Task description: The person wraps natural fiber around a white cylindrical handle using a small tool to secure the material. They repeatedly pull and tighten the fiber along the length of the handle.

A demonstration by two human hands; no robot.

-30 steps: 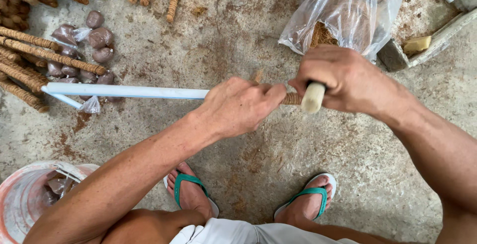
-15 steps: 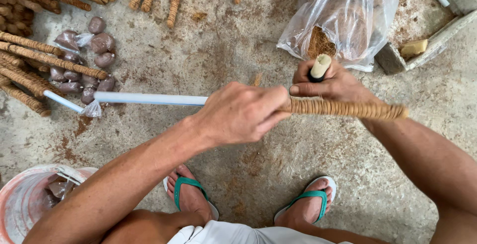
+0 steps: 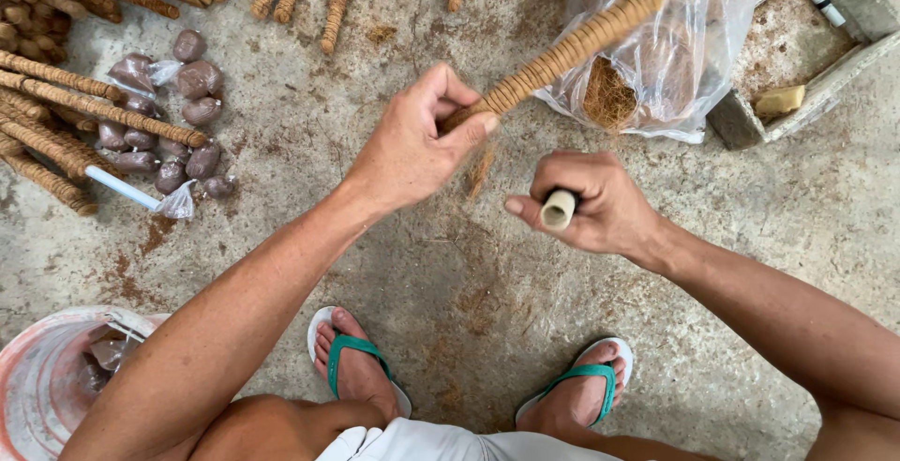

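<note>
My left hand grips the lower end of a brown coir-wrapped stick, which slants up to the right, with loose fibres hanging below the fingers. A little to the right and apart from it, my right hand is closed around a pale tube seen end-on, its open end pointing up at the camera. Both hands hover over the concrete floor, above my feet in green-strapped sandals.
A clear plastic bag of coir fibre lies behind the stick. Several wrapped sticks, bagged brown lumps and a short white pipe lie at left. A pale bucket stands bottom left, a concrete trough top right.
The long white pipe no longer lies level across both hands. My left hand has swung the wrapped stick up to the right; my right hand has dropped lower with the tube turned end-on.
</note>
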